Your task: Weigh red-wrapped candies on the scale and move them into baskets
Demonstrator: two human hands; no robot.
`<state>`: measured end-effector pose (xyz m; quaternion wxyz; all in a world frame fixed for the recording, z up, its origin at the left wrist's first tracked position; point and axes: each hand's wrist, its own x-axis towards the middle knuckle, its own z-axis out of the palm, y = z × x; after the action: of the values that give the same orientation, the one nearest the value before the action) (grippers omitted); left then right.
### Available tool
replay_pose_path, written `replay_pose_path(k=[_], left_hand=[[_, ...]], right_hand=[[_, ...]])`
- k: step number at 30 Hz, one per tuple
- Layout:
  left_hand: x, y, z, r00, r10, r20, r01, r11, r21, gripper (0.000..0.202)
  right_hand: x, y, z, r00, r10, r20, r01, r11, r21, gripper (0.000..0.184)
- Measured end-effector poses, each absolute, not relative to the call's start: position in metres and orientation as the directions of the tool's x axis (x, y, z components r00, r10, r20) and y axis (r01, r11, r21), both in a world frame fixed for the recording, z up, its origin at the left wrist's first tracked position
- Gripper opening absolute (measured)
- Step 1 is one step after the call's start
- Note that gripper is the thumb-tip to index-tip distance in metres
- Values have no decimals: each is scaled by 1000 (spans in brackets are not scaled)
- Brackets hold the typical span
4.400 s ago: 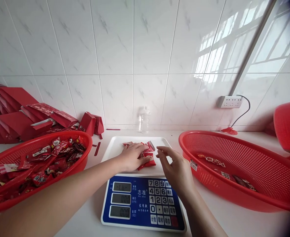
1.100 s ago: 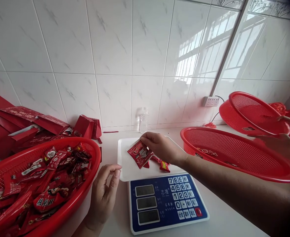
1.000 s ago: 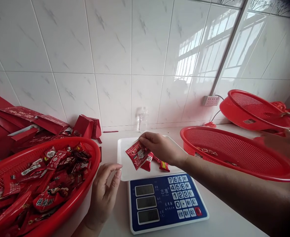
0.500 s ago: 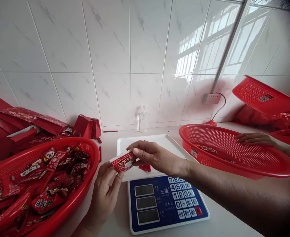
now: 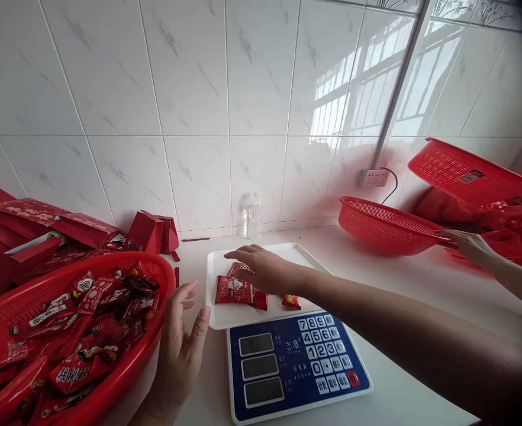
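My right hand [image 5: 270, 269] reaches over the white tray [image 5: 219, 261] of a digital scale [image 5: 299, 373], palm down with its fingers stretched out. Beneath and beside those fingers lie red snack packets [image 5: 232, 291], partly covered by the hand. A smaller red wrapped piece [image 5: 291, 302] sits on the tray close to my wrist. My left hand [image 5: 180, 349] is held up between the tray and a red basket [image 5: 168, 269], thumb and fingers apart with nothing in them. Many red wrapped snacks [image 5: 83, 370] fill that basket.
Folded red boxes [image 5: 79, 225] are heaped against the tiled wall at the left. A clear bottle [image 5: 254, 218] stands behind the tray. At the right, another person's hand [image 5: 469, 245] grips a red basket [image 5: 376, 234]; a second basket [image 5: 469, 174] is tilted above red bags.
The red packet that both my hands held has left them. My right hand has opened over the tray, and my left fingers have spread. The other person's basket has moved back and tilted.
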<state>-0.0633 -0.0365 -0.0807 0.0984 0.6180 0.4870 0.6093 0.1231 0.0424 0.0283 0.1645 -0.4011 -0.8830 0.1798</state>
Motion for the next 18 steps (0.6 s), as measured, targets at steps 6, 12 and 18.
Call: replay_pose_path(k=[6, 12, 18], left_hand=[[-61, -37, -79, -233, 734, 638, 441, -505, 742, 38], [-62, -39, -77, -207, 714, 669, 462, -532, 710, 32], [-61, -39, -76, -206, 728, 654, 466, -515, 720, 32]], right_hand=[[134, 37, 15, -651, 759, -12, 726, 617, -305, 60], [158, 45, 4, -767, 640, -44, 630, 738, -242, 44], [197, 56, 8, -712, 702, -17, 669, 670, -322, 49]])
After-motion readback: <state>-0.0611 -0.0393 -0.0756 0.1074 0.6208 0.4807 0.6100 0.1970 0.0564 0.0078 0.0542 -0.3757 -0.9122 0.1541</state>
